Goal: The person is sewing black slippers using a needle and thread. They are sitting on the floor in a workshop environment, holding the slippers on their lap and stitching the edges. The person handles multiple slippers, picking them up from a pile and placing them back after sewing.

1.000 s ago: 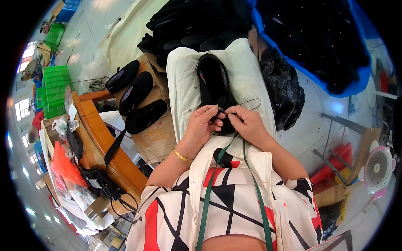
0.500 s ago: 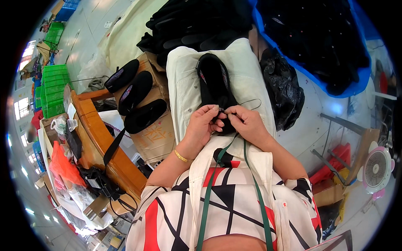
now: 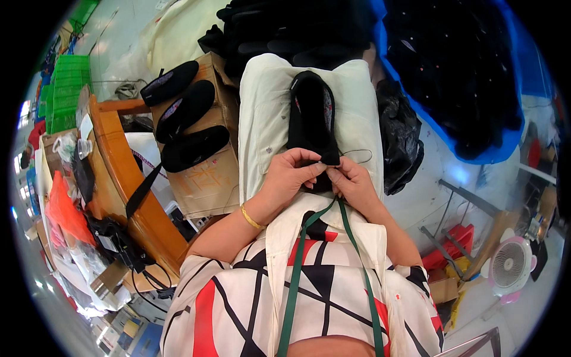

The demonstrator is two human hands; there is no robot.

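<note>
Pinched at its near heel end by left hand (image 3: 289,174) and right hand (image 3: 355,181): black slip-on shoe (image 3: 312,116), patterned lining, lying lengthwise at cream cushion (image 3: 262,113) centre. Thin black thread (image 3: 358,156) loops rightward. Position unchanged since the earlier frame.

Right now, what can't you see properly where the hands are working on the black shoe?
- Head view: the heel end of the black shoe is covered by the left hand and right hand.
- Whatever the fingertips pinch is too small to tell.
- The thin dark thread beside the right hand: its end is hidden under that hand.
- The cream cushion hides what lies beneath.
</note>
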